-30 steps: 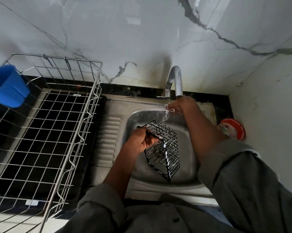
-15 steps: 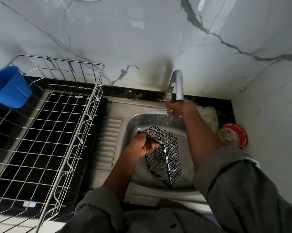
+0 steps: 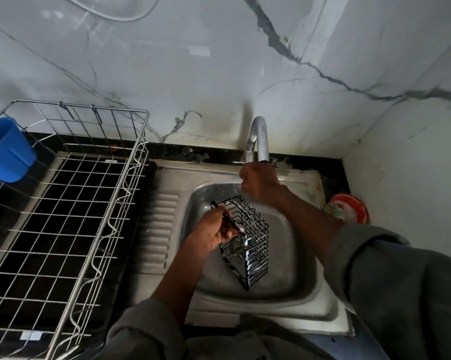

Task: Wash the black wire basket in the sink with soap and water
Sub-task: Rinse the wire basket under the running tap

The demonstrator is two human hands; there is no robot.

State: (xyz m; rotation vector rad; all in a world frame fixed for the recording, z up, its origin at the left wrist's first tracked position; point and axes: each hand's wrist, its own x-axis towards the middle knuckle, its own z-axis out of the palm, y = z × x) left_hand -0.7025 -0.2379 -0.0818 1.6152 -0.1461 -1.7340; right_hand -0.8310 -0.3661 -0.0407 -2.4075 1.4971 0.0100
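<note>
The black wire basket (image 3: 247, 240) hangs tilted in the bowl of the sink (image 3: 304, 305), its open mouth turned up and toward the far left, its long axis slanting from the far-left rim down to the near-right corner, which points at the bottom of the bowl. White suds cling to the rim and to the wires of the right-hand side, so you are likely past the soaping and about to rinse.

Your left hand (image 3: 214, 233) has the basket by its rim on the left side, fingers curled round the top wire, and carries all its weight. Your right hand (image 3: 258, 181) is just beyond the basket on the far side, directly under the spout of the tap (image 3: 258, 137). Its fingers look curled in, but you cannot tell from here whether it holds anything. Some splash shows beside it at the far wall of the bowl.

The relation that matters: the spout lies just far and right of the basket's upper rim, with your right hand between the two. Your left hand is the nearer one to move the basket, and a short lift toward the far right should bring the soapy wires under the spout once the right hand clears.

Left of the sink stands a wire dish rack (image 3: 63, 209) with a blue cup (image 3: 7, 149) at its far-left corner. A red lid (image 3: 349, 211) lies right of the sink.
</note>
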